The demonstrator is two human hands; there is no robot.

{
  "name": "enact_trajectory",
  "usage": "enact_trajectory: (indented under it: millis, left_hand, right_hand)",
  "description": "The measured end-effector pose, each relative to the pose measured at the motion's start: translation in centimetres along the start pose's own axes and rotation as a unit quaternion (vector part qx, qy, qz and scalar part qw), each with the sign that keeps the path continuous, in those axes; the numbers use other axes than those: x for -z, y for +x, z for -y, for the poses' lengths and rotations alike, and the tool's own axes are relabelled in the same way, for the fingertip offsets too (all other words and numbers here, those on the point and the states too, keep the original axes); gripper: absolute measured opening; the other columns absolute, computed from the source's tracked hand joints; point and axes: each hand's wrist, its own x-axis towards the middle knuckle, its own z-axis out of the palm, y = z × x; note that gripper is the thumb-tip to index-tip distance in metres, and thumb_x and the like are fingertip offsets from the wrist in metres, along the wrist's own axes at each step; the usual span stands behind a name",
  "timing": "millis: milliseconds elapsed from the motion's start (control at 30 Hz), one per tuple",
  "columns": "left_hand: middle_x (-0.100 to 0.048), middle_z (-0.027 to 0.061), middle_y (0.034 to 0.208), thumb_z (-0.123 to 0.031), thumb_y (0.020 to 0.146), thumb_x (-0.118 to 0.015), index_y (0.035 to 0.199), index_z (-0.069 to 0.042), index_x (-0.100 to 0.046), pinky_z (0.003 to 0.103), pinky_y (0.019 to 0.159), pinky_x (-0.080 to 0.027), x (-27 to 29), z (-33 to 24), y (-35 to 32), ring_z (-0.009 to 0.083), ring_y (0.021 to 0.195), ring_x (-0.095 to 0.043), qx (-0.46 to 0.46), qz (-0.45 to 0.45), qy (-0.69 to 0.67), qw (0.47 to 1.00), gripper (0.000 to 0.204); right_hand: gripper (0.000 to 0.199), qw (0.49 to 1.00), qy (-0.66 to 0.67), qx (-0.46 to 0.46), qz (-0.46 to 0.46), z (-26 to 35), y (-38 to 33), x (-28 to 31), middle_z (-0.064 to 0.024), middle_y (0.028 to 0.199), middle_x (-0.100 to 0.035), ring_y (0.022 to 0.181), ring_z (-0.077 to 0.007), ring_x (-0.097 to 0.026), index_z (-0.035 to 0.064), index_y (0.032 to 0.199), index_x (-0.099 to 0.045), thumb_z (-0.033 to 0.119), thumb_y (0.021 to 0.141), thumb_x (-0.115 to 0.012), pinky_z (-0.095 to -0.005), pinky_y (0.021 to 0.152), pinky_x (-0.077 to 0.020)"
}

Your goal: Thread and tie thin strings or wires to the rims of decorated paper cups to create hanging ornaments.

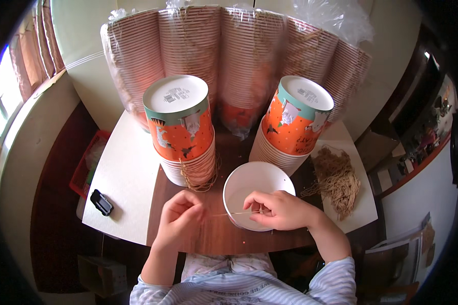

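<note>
1 thin string (237, 213) crosses over the white paper tub (252, 178). Your right hand (277, 209) pinches it; your left hand (183, 211) is narrow, but blur hides its hold. You seem to be stretching string; next calls for steady tension.

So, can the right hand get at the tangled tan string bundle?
Likely yes: nothing visible stands between the right hand and the bundle, though that hand holds a thin pale strand.

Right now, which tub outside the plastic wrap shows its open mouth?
The lone white-lined tub, partly covered by the right hand. The left stack and right stack show closed white bases on top instead.
</note>
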Motion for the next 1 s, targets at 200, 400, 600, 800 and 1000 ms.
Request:
enact_trajectory:
  millis: [200,400,600,800,1000]
  left_hand:
    - [-0.059,0.0014,0.091,-0.003,0.082,-0.060,0.099,0.003,-0.056,0.019,0.071,-0.045,-1.9,1.5,1.7,0.0048,0.082,-0.054,0.067,0.071,0.170,0.981,0.019]
    - [-0.060,0.0034,0.079,-0.003,0.081,-0.061,0.088,0.002,-0.058,0.020,0.062,-0.047,-2.2,2.2,1.6,0.0056,0.071,-0.056,0.012,0.065,0.289,0.955,0.010]
    - [-0.060,0.0021,0.083,-0.003,0.084,-0.057,0.091,0.002,-0.057,0.020,0.070,-0.046,-2.0,1.3,1.5,0.0054,0.078,-0.055,0.096,0.089,0.182,0.975,0.009]
    - [-0.059,0.0017,0.081,-0.004,0.085,-0.056,0.092,0.002,-0.056,0.020,0.069,-0.045,-1.8,1.3,1.6,0.0059,0.077,-0.055,0.088,0.079,0.156,0.981,0.009]
    - [-0.059,0.0040,0.080,-0.003,0.086,-0.054,0.088,0.001,-0.054,0.022,0.069,-0.046,-0.5,1.8,2.3,0.0095,0.076,-0.058,0.107,0.068,0.181,0.975,0.005]
  right_hand:
    - [0.015,0.987,0.036,0.133,-0.088,0.4,0.7,-0.7,-0.0103,0.079,-0.058,0.069,-0.0209,-0.059,0.0039,0.092,-0.052,0.003,0.077,-0.052,-0.0316,0.062,-0.0460]
    - [0.012,0.974,-0.034,0.193,-0.116,0.0,1.2,-0.8,-0.0071,0.082,-0.058,0.074,-0.0223,-0.059,0.0044,0.084,-0.058,0.001,0.073,-0.053,-0.0315,0.064,-0.0472]
    - [0.008,0.953,-0.175,0.164,-0.185,-0.7,1.2,-2.3,-0.0047,0.081,-0.057,0.074,-0.0213,-0.059,0.0064,0.080,-0.061,0.006,0.072,-0.061,-0.0319,0.063,-0.0490]
    - [0.007,0.939,-0.190,0.174,-0.227,-1.2,1.4,-3.0,-0.0026,0.078,-0.057,0.070,-0.0207,-0.059,0.0074,0.077,-0.060,0.009,0.071,-0.063,-0.0312,0.059,-0.0484]
    - [0.007,0.932,-0.203,0.177,-0.241,0.0,0.6,-3.8,-0.0017,0.075,-0.055,0.065,-0.0189,-0.058,0.0083,0.072,-0.056,0.008,0.069,-0.063,-0.0305,0.057,-0.0479]
